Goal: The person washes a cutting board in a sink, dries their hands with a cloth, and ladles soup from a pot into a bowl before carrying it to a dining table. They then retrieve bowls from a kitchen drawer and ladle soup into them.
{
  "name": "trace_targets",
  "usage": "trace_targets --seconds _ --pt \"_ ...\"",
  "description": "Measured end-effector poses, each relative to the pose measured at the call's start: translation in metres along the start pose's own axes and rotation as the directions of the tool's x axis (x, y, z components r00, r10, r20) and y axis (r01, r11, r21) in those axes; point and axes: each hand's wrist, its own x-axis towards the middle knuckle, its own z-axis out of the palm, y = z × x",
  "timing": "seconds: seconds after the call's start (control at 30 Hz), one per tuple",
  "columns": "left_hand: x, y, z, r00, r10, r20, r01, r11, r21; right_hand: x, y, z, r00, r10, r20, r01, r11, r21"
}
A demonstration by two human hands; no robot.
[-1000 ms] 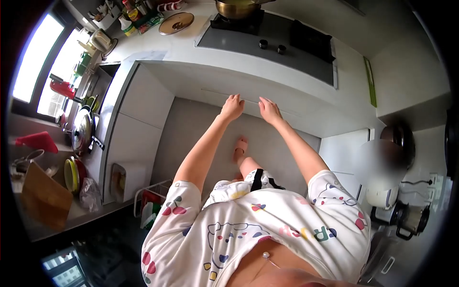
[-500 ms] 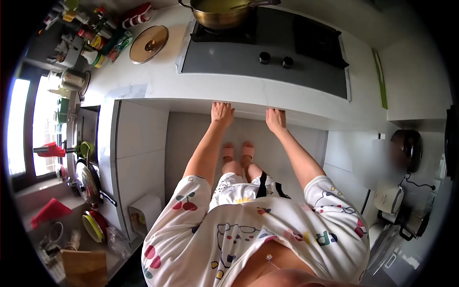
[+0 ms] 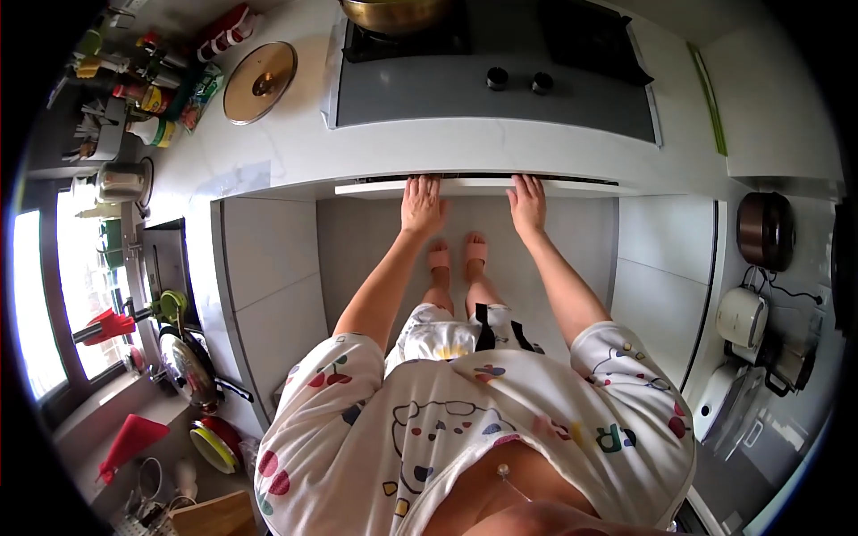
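Note:
Under the counter edge, a white drawer [image 3: 478,187] stands slightly out, with a narrow dark gap behind its top edge. My left hand [image 3: 424,207] has its fingers hooked over that edge, left of the middle. Farther right along the same edge, my right hand [image 3: 528,205] grips it in the same way, its fingertips in the gap. What the drawer holds is hidden.
Above the drawer is a gas stove [image 3: 411,94] with a brass-coloured pot [image 3: 393,12]. A glass lid [image 3: 259,82] lies on the counter to its left, near bottles and packets. White cabinets [image 3: 273,241] flank the floor space. Small appliances [image 3: 742,316] stand at right.
The drawer has come out toward me from under the counter, and a gap has appeared behind its front. Both hands have moved with it, and the camera view has shifted.

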Motion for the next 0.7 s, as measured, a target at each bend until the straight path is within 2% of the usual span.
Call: trace_targets --seconds 0.07,0.1,0.13,0.2,0.27,0.33,0.37,0.43,0.47,0.57,0.67,0.7 --pt "-0.011 -0.003 0.004 0.996 -0.031 0.083 0.038 0.995 -0.091 -0.011 -0.001 -0.007 0.999 0.026 0.043 -0.026 1.000 -0.007" --pt "-0.020 -0.003 0.007 1.000 -0.019 0.005 0.019 0.993 -0.116 -0.018 -0.002 -0.013 0.996 0.033 0.084 -0.035 0.999 0.015" --pt "-0.028 -0.004 0.005 1.000 -0.012 -0.002 0.012 0.993 -0.121 -0.025 -0.005 -0.019 0.991 0.041 0.126 -0.045 0.998 0.036" --pt "-0.045 -0.003 -0.003 0.995 -0.017 0.102 0.033 0.987 -0.156 -0.040 -0.011 -0.038 0.980 0.020 0.199 -0.020 1.000 0.000" --pt "-0.064 -0.004 -0.008 0.992 0.059 0.113 -0.034 0.976 -0.213 -0.055 -0.019 -0.057 0.955 0.029 0.294 -0.028 1.000 -0.008" --pt "-0.083 -0.005 -0.013 0.978 0.140 0.157 -0.099 0.965 -0.245 -0.074 -0.016 -0.065 0.952 -0.005 0.306 -0.001 1.000 0.017" --pt "-0.092 -0.005 -0.011 0.950 0.181 0.254 -0.131 0.971 -0.201 -0.083 -0.016 -0.070 0.939 -0.008 0.344 -0.006 0.999 0.040" --pt "-0.111 -0.007 -0.008 0.916 0.229 0.328 -0.133 0.948 -0.289 -0.096 -0.021 -0.082 0.911 -0.027 0.411 0.002 0.998 0.060" --pt "-0.122 -0.008 -0.001 0.895 0.247 0.371 -0.132 0.942 -0.308 -0.104 -0.021 -0.086 0.894 -0.038 0.447 0.007 0.997 0.071" --pt "-0.136 -0.002 -0.020 0.874 0.341 0.346 -0.229 0.917 -0.326 -0.127 -0.018 -0.091 0.850 -0.070 0.522 0.017 0.994 0.105" --pt "-0.150 -0.003 -0.021 0.860 0.384 0.336 -0.255 0.894 -0.368 -0.134 -0.020 -0.096 0.750 -0.021 0.661 -0.059 0.993 0.099" --pt "-0.155 -0.003 -0.020 0.858 0.395 0.328 -0.260 0.885 -0.386 -0.130 -0.023 -0.096 0.691 0.026 0.723 -0.130 0.988 0.089"
